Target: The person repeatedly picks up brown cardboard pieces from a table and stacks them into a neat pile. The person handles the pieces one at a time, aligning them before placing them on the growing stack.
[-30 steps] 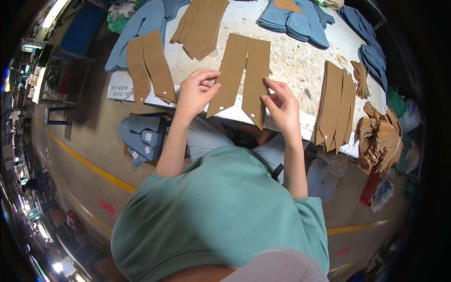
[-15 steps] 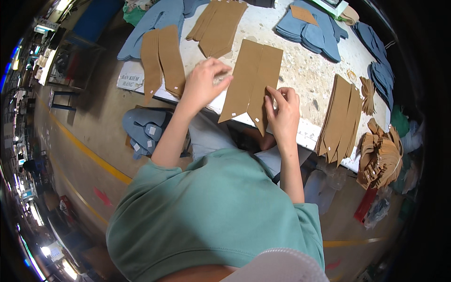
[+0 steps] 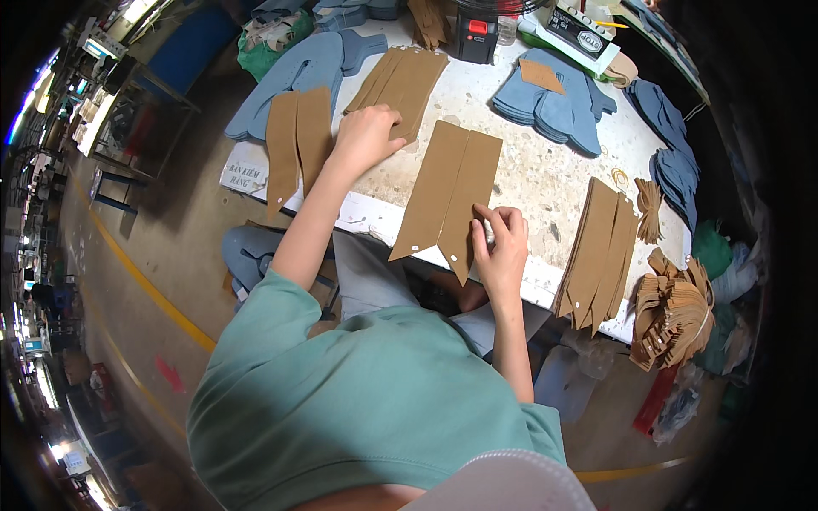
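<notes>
My left hand (image 3: 366,138) lies over the near end of a stack of brown cut strips (image 3: 411,85), thumb apart from the bent fingers; its fingertips seem to touch the stack. Before me lie two brown strips side by side (image 3: 452,183), a narrow line between them. Their near ends are slanted, carry small white stickers and jut past the table edge. At the right strip's edge my right hand (image 3: 503,254) is curled, index fingertip on the strip. Something small and pale shows between its fingers; I cannot make it out.
Two brown strips (image 3: 300,140) lie left on the white, stained table (image 3: 520,183). Brown strips (image 3: 598,247) and a tied brown bundle (image 3: 677,311) are at the right. Blue cut pieces (image 3: 550,102) stack farther back, near a black device (image 3: 474,38). A blue stack (image 3: 251,255) sits below left.
My left hand has moved from beside the middle strips onto the brown stack farther back. The right hand stays at the strip's edge. The view has shifted, showing more of the table's far side.
</notes>
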Tool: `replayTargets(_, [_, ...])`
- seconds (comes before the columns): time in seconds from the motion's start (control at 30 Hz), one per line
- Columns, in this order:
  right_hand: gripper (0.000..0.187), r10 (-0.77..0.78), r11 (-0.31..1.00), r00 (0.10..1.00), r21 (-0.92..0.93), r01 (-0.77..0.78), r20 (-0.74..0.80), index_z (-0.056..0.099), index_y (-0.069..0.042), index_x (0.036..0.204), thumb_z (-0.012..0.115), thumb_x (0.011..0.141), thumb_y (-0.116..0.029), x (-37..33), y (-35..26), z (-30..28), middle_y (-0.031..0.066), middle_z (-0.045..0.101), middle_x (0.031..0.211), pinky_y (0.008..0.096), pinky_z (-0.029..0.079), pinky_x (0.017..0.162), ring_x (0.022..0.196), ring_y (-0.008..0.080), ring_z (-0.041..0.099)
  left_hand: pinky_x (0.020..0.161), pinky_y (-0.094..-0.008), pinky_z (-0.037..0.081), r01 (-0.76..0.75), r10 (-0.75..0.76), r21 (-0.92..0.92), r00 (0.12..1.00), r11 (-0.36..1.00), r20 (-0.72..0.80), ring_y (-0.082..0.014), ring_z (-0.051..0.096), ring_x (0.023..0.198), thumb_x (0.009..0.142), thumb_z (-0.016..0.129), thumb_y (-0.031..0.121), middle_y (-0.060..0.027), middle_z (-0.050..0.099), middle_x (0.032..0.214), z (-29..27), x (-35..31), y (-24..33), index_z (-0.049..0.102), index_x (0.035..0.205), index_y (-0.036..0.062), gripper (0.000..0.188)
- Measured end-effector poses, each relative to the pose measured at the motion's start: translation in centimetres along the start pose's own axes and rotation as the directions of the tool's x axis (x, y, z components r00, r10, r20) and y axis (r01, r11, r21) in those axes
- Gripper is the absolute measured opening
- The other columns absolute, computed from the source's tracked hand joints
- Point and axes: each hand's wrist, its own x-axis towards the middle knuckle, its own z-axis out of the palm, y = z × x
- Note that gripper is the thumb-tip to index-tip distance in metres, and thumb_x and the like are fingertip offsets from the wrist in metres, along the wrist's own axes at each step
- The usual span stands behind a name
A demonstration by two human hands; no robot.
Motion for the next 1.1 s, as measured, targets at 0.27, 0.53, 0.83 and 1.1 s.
replayTargets(0.27, [0.021, -0.019, 1.000, 0.999, 0.008, 0.020, -0.035, 0.068, -0.004, 0.104, 0.064, 0.084, -0.006, 0.1, 0.0, 0.1, 0.0114, 0.054, 0.094, 0.0365, 0.047, 0.078, 0.089, 0.0269, 0.054, 0.073, -0.0395, 0.053, -0.056, 0.047, -0.091, 0.995, 0.994, -0.091, -0.0282, 0.067, 0.084, 0.081, 0.069, 0.020, -0.0086, 0.068, 0.089, -0.5, 0.1, 0.1, 0.071, 0.094, 0.0097, 0.017])
replayTargets(0.53, [0.035, 0.311, 0.653, 0.911, 0.635, -0.412, 0.271, 0.057, -0.005, 0.127, 0.056, 0.093, -0.010, 3.7, -0.5, 1.0, 0.0170, 0.067, 0.084, 0.0330, 0.052, 0.063, 0.064, 0.0256, 0.067, 0.072, -0.0336, 0.053, -0.211, 0.277, -0.566, 0.960, 0.797, 0.033, -0.0277, 0.067, 0.078, 0.085, 0.065, 0.015, -0.0105, 0.069, 0.088, -3.8, -4.9, 6.6, 0.069, 0.092, 0.0045, 0.013])
replayTargets(0.83, [0.047, -0.013, 0.973, 0.962, 0.225, -0.051, 0.272, 0.058, -0.007, 0.127, 0.056, 0.081, 0.001, 5.2, 0.0, 2.2, 0.0104, 0.059, 0.120, 0.0304, 0.047, 0.083, 0.094, 0.0203, 0.058, 0.079, -0.0408, 0.054, 0.462, -0.462, -0.013, 0.885, 0.887, -0.046, -0.0287, 0.068, 0.091, 0.080, 0.071, 0.042, -0.0101, 0.071, 0.095, -0.5, -0.8, -0.4, 0.069, 0.104, 0.0084, 0.041])
replayTargets(1.1, [0.045, 0.240, 0.927, 0.966, 0.272, -0.257, 0.093, 0.061, -0.008, 0.126, 0.063, 0.082, 0.000, 2.5, 4.2, -2.6, 0.0088, 0.061, 0.114, 0.0270, 0.052, 0.070, 0.075, 0.0127, 0.062, 0.078, -0.0443, 0.054, 0.487, -0.489, -0.041, 0.869, 0.872, -0.078, -0.0328, 0.066, 0.094, 0.075, 0.076, 0.038, -0.0127, 0.068, 0.099, 1.3, -1.0, -1.1, 0.068, 0.102, 0.0073, 0.041])
